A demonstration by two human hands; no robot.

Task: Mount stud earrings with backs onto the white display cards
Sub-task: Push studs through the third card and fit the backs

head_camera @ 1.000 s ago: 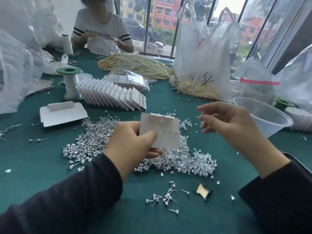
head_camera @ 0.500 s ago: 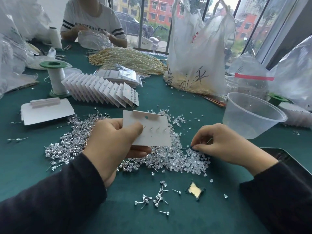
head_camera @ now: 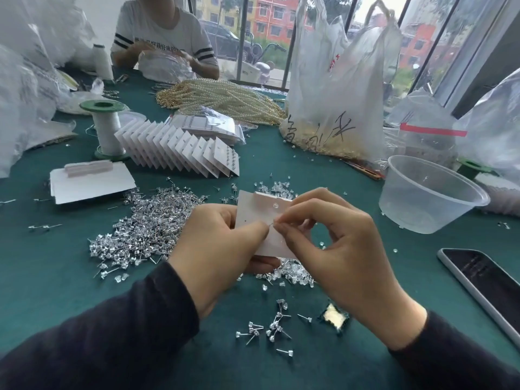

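Over green felt [head_camera: 70, 277], left hand [head_camera: 216, 254] clamps a flat white card [head_camera: 253, 209]; right hand [head_camera: 346, 254] pinches a thin stud [head_camera: 271, 224].

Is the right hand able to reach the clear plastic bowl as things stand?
Probably yes: the bowl stands to its right, with nothing tall between. But the right hand is busy pinching a small piece at the card.

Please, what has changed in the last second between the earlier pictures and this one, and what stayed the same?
The right hand went down to the pile of clear backs, then came up and left to the white card, where its fingertips now pinch a small piece, too small to identify. The left hand kept its grip on the card. The stud pile and plastic bowl stayed put.
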